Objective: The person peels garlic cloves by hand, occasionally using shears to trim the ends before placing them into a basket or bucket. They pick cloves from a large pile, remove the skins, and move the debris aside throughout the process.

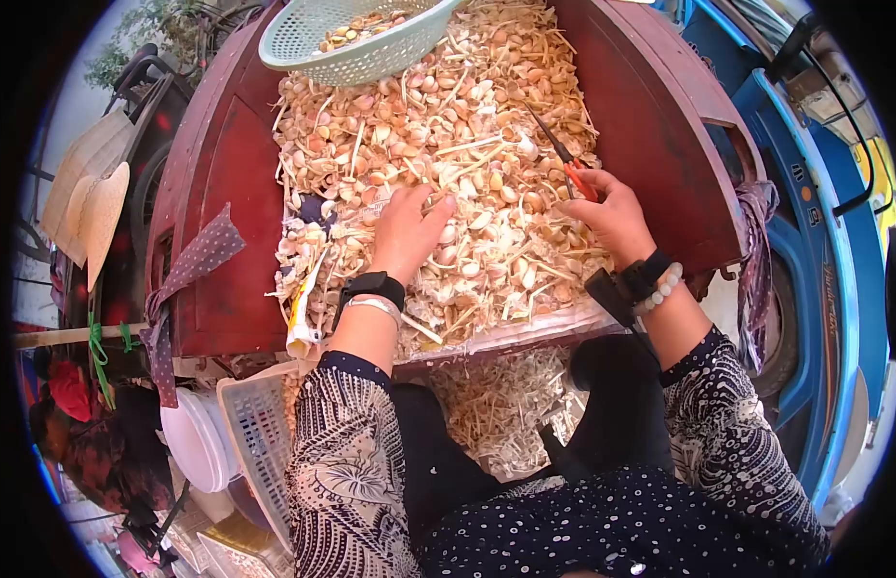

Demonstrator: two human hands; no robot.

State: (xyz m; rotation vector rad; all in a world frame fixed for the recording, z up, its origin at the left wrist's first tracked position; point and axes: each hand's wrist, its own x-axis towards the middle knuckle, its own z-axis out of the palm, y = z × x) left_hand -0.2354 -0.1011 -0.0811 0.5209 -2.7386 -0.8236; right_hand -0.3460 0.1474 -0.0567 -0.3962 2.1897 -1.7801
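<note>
A thick layer of loose garlic cloves (pixel 506 197), mixed with cut stalks and papery skins, spreads over a dark red wooden surface. My left hand (pixel 409 231) rests low in the garlic with fingers bent together; whatever they pinch is too small to make out. My right hand (pixel 612 214) is closed around the orange-red handles of a pair of scissors (pixel 562 152). Their long dark blades point up and left over the pile. Much of the handle is hidden inside the palm.
At the far edge of the pile stands a pale green colander (pixel 371 58) with cloves in it. Stalk trimmings (pixel 511 405) lie below, between my legs. A white plastic crate (pixel 255 433) and a white bucket (pixel 193 438) are at left; a blue vehicle (pixel 800 289) is at right.
</note>
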